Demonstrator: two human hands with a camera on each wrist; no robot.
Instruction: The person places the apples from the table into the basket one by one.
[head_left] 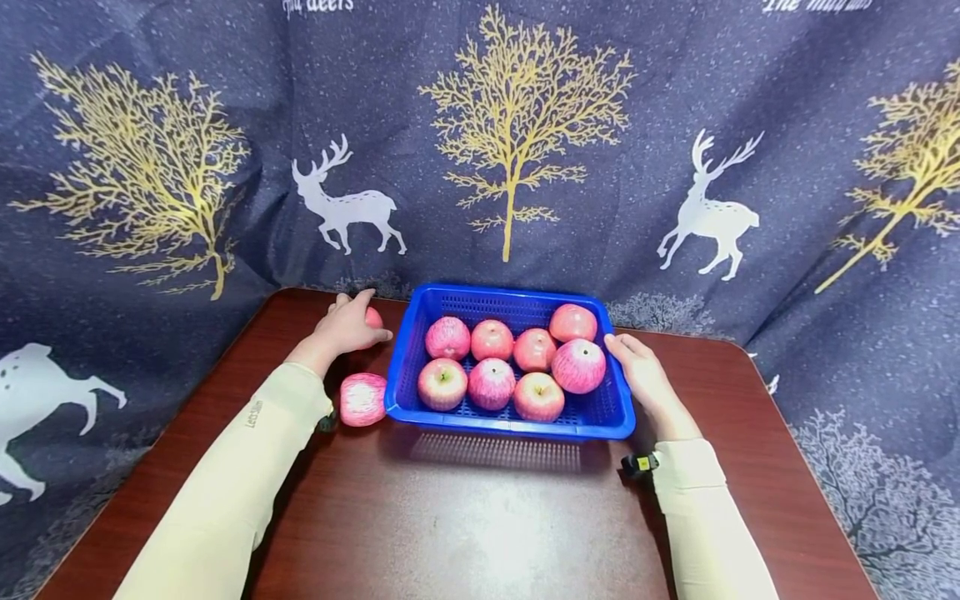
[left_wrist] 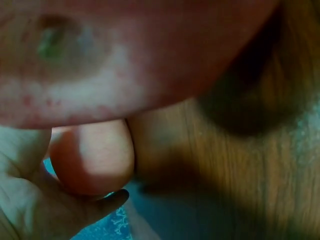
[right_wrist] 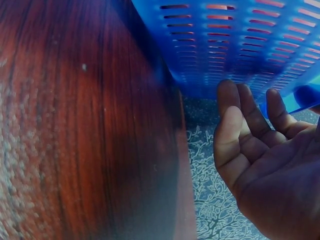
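Note:
A blue plastic basket with slotted walls holds several red apples. At its left, my left hand has fingers and thumb around a red apple, partly hidden in the head view. The left wrist view shows that apple against the palm. Another apple lies on the table by the left wrist, beside the basket, and looms large in the left wrist view. My right hand holds the basket's right rim, its fingers bent near the outer wall.
The dark red-brown wooden table carries everything, and its back edge runs just behind the basket. A dark blue cloth with white deer and golden trees hangs behind the table and at its sides.

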